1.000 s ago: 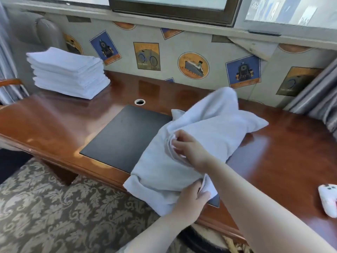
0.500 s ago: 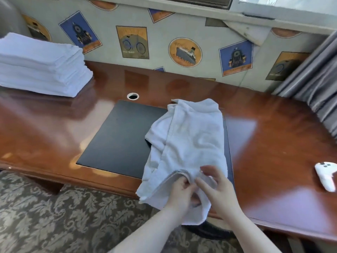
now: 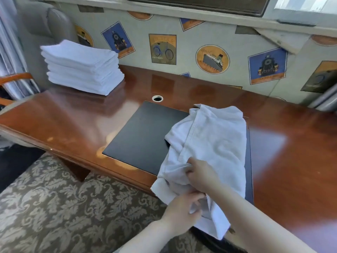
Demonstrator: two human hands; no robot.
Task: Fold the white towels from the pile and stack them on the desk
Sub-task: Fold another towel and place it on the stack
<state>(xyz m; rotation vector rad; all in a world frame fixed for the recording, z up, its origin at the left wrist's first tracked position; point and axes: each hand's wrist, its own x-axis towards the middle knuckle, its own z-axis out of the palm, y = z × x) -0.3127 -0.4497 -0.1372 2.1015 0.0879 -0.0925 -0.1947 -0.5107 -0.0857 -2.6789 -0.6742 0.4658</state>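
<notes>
- Since half a second ago the two hands have parted: they were side by side at the near hem, and now the right hand (image 3: 201,175) sits further up the cloth while the left hand (image 3: 179,209) stays low at the desk's front edge.
- Right fingers (image 3: 190,164) are curled into a bunched fold of the white towel (image 3: 215,141), gathering the cloth into creases under the knuckles.
- Left fingers (image 3: 197,197) are bent and pinch the towel's near part, just below the right wrist; the fingertips are partly hidden in the cloth.
- Both forearms come in from the lower edge, the right one crossing above the left.
- That towel lies crumpled and half folded, its far part on the black desk mat (image 3: 144,132) and its near end hanging over the front edge of the desk (image 3: 73,117).
- One seam runs down the towel from its far left corner toward the right hand.
- At the desk's far left corner stands the stack of folded towels (image 3: 82,67), well apart from the hands, its edges fairly even.
- Just beyond the mat's far edge is a round cable hole (image 3: 157,98) in the glossy wood.
- Behind the desk the wall (image 3: 182,42) carries pictures of locomotives, a bicycle and a ship.
- Patterned carpet (image 3: 60,207) covers the floor below the desk's front edge.
</notes>
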